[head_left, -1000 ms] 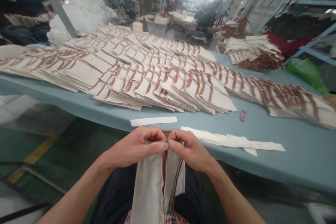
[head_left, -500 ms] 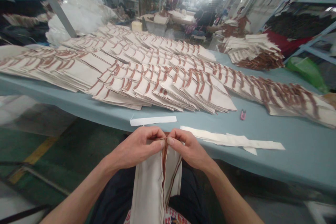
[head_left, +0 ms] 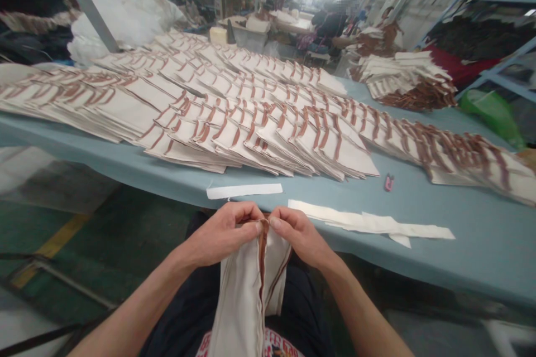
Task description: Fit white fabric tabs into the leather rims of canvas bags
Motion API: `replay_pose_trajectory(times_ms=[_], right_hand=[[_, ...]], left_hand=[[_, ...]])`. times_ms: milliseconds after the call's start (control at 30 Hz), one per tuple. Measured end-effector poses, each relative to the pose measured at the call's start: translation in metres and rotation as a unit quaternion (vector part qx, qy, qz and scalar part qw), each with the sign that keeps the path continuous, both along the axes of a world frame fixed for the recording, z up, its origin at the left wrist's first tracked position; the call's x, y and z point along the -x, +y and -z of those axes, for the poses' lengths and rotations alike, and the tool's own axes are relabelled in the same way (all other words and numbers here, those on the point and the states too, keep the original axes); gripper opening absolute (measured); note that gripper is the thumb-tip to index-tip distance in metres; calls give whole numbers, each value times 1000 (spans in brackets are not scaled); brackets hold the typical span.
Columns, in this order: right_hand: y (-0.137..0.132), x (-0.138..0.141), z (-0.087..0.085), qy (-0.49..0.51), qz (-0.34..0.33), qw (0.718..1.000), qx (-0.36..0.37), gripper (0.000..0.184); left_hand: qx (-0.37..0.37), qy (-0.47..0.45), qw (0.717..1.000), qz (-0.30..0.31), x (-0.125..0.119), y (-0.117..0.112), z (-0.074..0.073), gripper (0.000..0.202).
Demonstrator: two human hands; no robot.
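A white fabric piece with brown edging (head_left: 240, 295) hangs from my two hands over my lap. My left hand (head_left: 228, 231) pinches its top edge between thumb and forefinger. Close beside it, my right hand (head_left: 299, 234) pinches the same edge, a small gap from the left fingertips. The brown strip runs down between the two halves of the cloth. Just beyond my hands lies a single white strip (head_left: 245, 191) at the table edge. To the right, several cream strips (head_left: 368, 222) are stacked loosely.
Overlapping rows of white, brown-edged fabric pieces (head_left: 268, 139) cover much of the blue table (head_left: 167, 189). Small pink thread snips (head_left: 389, 182) lie on the right. Behind are a heap of fabric (head_left: 406, 78), a green bag (head_left: 492, 114), clear plastic (head_left: 121, 11) and a seated person (head_left: 330, 25).
My right fingertips have shifted slightly right, away from the left ones. The hanging cloth has swung a little, and the camera view has moved slightly.
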State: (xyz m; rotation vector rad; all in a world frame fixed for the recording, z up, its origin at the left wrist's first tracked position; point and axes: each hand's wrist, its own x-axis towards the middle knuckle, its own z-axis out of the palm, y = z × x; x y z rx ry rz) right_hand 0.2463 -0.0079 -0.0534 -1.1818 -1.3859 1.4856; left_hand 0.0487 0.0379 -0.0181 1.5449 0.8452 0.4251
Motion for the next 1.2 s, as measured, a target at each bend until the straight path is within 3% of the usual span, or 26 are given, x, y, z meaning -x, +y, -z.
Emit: replay_pose_trajectory(times_ms=[267, 900, 1200], right_hand=[[0, 0, 1, 2, 1, 1000, 19, 60], [-9, 2, -13, 59, -53, 997, 27, 55], [-8, 3, -14, 51, -68, 996, 23, 57]], left_hand=[[13, 1, 1000, 2, 2, -2, 0, 23], [-22, -3, 1000, 19, 5, -14, -22, 14], [-16, -12, 1000, 23, 6, -15, -22, 16]])
